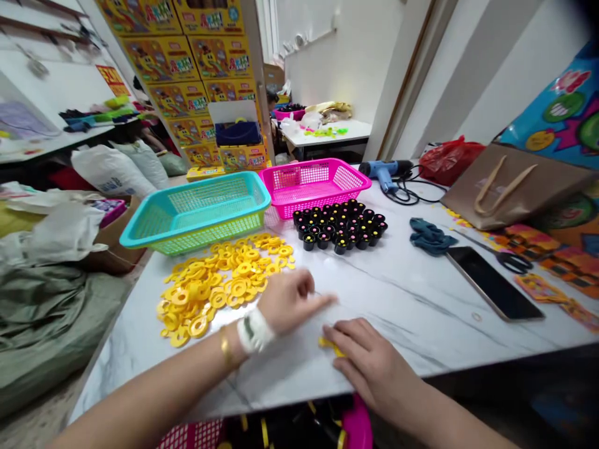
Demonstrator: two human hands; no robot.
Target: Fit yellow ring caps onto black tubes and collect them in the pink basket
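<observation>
My left hand (291, 302), with a white watch and a gold bracelet at the wrist, is over the table just right of a pile of yellow plastic rings (219, 290). One digit stretches out to the right and the others curl; nothing shows in it. Lower right, my right hand (369, 362) has its fingers closed on a yellow plastic ring (331, 346), mostly covered by the fingers. Beyond both hands, several small black cups (340, 247) with yellow or pink centres stand in a cluster.
Behind are a turquoise basket (135, 236) and a pink basket (362, 181). A blue heat gun (386, 173), a dark cloth (430, 237), scissors (512, 260) and a phone (496, 284) lie to the right. Below the table edge, a pink container (360, 427) holds black and yellow pieces.
</observation>
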